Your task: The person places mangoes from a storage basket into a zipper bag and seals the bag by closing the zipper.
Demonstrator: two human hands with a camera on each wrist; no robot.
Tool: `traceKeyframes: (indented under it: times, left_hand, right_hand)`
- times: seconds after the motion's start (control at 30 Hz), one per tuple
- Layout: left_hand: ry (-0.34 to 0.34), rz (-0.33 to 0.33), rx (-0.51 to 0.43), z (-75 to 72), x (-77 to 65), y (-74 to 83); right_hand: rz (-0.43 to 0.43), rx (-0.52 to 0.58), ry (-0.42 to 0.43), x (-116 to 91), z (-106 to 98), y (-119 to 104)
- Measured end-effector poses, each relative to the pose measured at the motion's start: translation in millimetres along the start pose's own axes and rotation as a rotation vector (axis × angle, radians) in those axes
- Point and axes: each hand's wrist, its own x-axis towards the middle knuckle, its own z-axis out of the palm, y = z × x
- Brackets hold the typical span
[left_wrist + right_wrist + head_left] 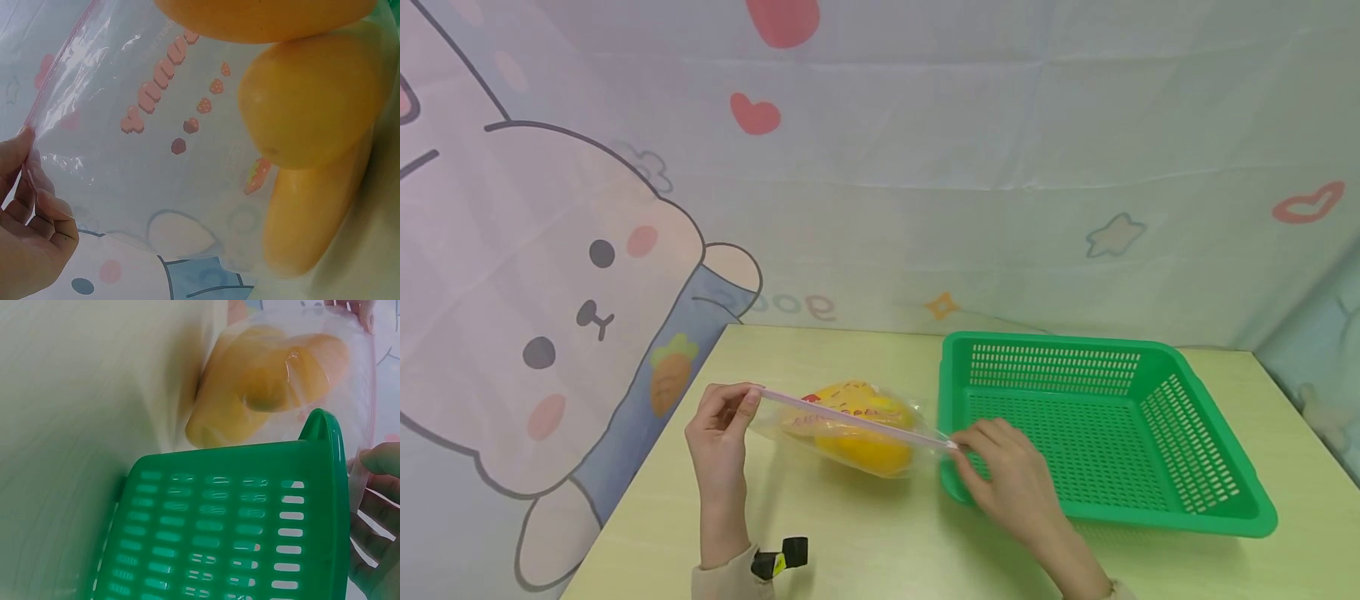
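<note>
A clear plastic zip bag [805, 425] with pink printed letters and strawberries sits over the table, its pink zip strip [857, 422] stretched straight between both hands. Inside it lie several smooth yellow, fruit-like pieces [306, 100], rounded and elongated. My left hand [722, 425] pinches the left end of the strip between thumb and fingers. At the other end, my right hand [1011, 479] pinches the strip's corner, close over the near-left rim of a green basket [1157, 521]. The right wrist view shows the basket's slotted wall in front of part of the bag [369, 381].
The green basket stands right of the bag, with nothing visible inside. Both rest on a pale yellow table [865, 550]. A printed cloth [910, 158] with a cartoon bear and hearts hangs behind. A black strap [781, 558] is on the left sleeve.
</note>
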Motion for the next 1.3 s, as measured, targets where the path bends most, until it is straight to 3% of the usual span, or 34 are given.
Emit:
traceKeyframes:
  times: [1.3]
  left_hand:
    - [0.006,0.005,0.009,-1.9,0.1,-0.8]
  right_hand:
    - [0.011,-0.006,-0.028,-8,-6,12]
